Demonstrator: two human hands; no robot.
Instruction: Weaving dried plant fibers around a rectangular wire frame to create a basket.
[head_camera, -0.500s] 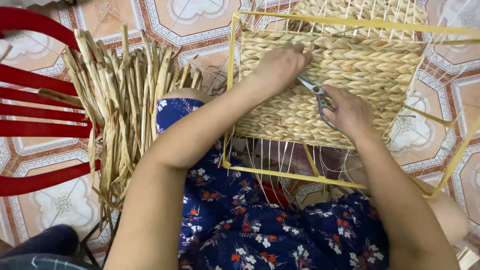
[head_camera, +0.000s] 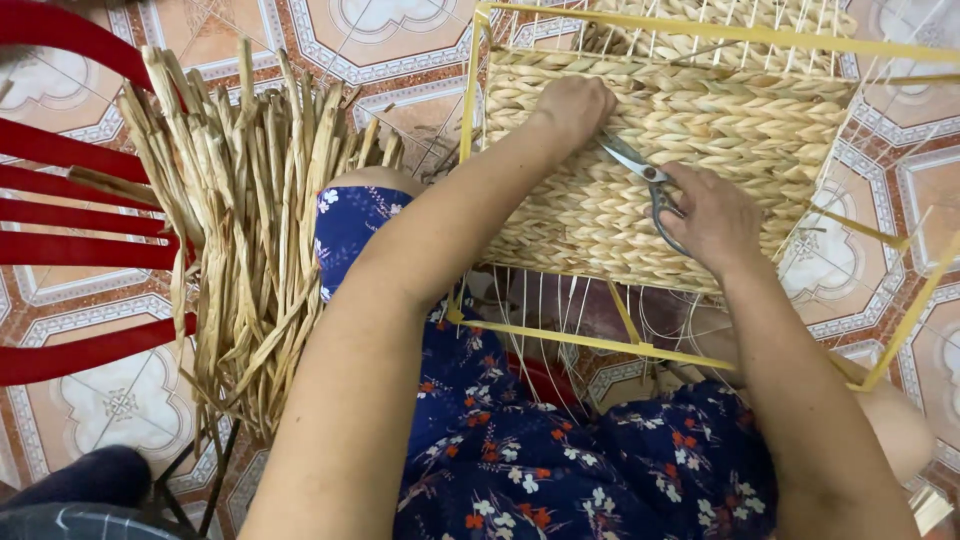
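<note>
Basket (head_camera: 690, 150) sits at 12–1 o'clock on the person's lap, woven wall facing up inside a yellow frame (head_camera: 600, 342). Right hand (head_camera: 715, 215) at approx 2 o'clock is closed round the handles of the scissors (head_camera: 645, 180), blades pointing to 11 o'clock, tips right beside the left hand (head_camera: 572, 105). Left hand is curled w/ fingers pressed into the braid near the top rows, pinching something there; can't tell what, prob. a loose strand end, it's hidden under the fingers.

Progress, judging by the look: the braided wall is thick and covers most of the frame from the upper bar down to approx 3/4 of the way. Below the last row, thin white strings (head_camera: 545, 310) hang bare down to the lower yellow bar, so a few rows look left to weave on this side. Far side of the basket at 12 o'clock also shows braid plus bare uprights. Work now looks like trimming ends, not weaving.

Edges & room: yellow bars box the wall in on the left, bottom & right; the right corner bar slants out to 4 o'clock. Bundle of dry straw (head_camera: 250, 240) lies at 9–10 o'clock over the red chair (head_camera: 80, 240), touching the left knee, close to the left elbow. Open tile floor (head_camera: 380, 50) at 11 o'clock and at 3 o'clock. Scissor blades have little slack between the two hands.
</note>
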